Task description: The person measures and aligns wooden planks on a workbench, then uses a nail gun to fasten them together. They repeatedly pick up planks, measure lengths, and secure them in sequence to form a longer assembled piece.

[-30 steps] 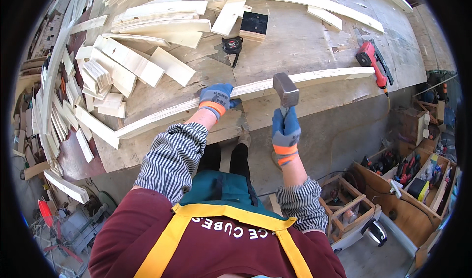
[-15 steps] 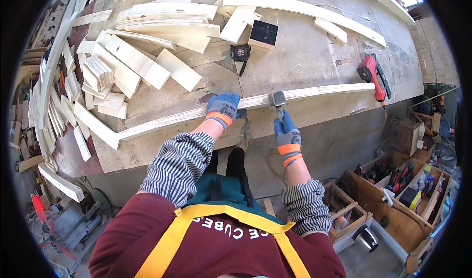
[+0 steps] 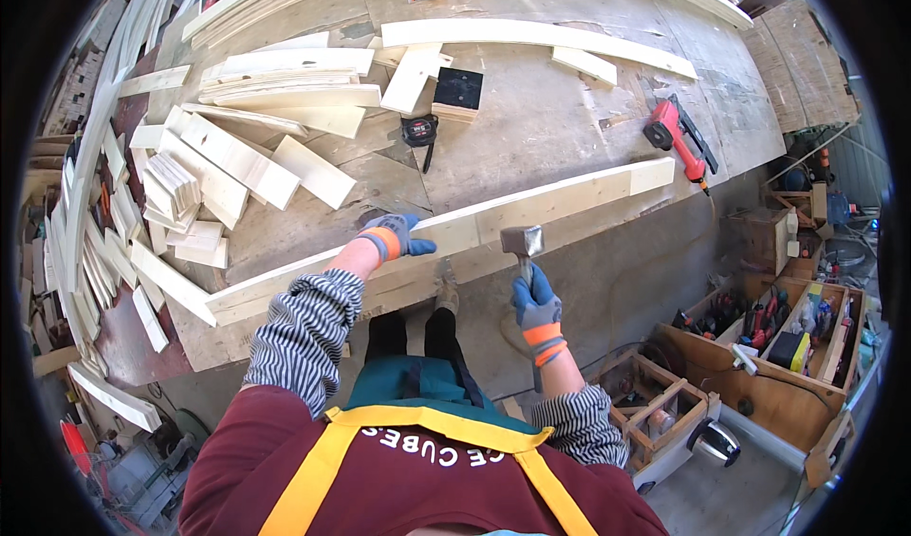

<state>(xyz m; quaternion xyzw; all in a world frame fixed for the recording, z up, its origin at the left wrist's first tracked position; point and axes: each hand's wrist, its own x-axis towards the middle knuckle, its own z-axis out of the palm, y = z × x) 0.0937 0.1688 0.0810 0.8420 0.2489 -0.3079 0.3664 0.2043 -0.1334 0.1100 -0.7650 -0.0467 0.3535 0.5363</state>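
A long pale wooden board [image 3: 560, 199] lies along the near edge of the plywood-topped table, its broad face turned toward me. My left hand [image 3: 392, 235], in a blue-grey glove with an orange cuff, grips the board left of its middle, fingers over the upper edge and thumb on the face. My right hand [image 3: 537, 306], gloved the same way, is closed around the handle of a hammer [image 3: 523, 241]. The hammer's square metal head is raised in front of the board, to the right of my left hand.
Boards and offcuts [image 3: 237, 161] are piled at the left of the table [image 3: 531, 128]. A tape measure [image 3: 418, 131] and a black-topped block [image 3: 458, 92] sit mid-table. A red nail gun [image 3: 681, 138] lies right, its hose trailing off. Wooden tool boxes [image 3: 750, 394] stand below on the right.
The board has turned from its narrow edge to its broad face. My left hand has shifted left and the hammer has come down toward me, away from the board.
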